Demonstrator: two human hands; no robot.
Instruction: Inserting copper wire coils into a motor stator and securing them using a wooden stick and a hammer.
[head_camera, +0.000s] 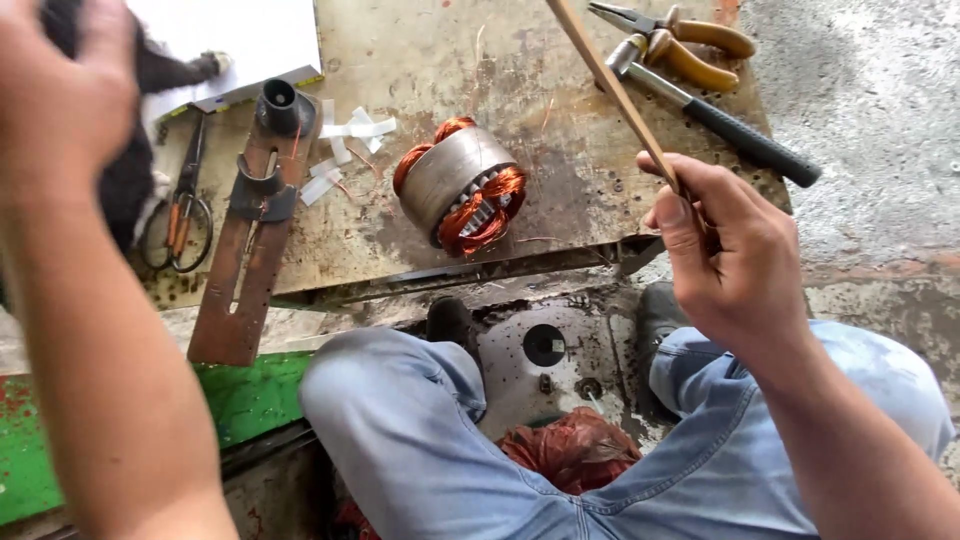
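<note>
1. Your right hand (735, 265) is closed around a thin wooden stick (612, 92), raised above your right knee; the stick slants up and to the left, out past the top edge of the view.
2. Your left hand (55, 85) is lifted close to the camera at the upper left, blurred; whether it is open or gripping anything cannot be told.
3. On the worn metal plate (560, 190) in front of you lies a motor stator (458, 185) on its side, a grey steel ring with copper windings bulging from both ends. Neither hand touches it.
4. Behind the stick, at the top right, sit orange-handled pliers (690, 45) and a hammer (715, 120) with a black grip.
5. Left of the stator lie scraps of white paper (345, 140), a rusty slotted bar (250, 240) with a dark tube at its top, and scissors (180, 215).
6. A white sheet (250, 40) lies at the top left.
7. Between your jeans-clad knees shows a reddish bundle (570, 450), and a green board (250, 395) lies to the left.
</note>
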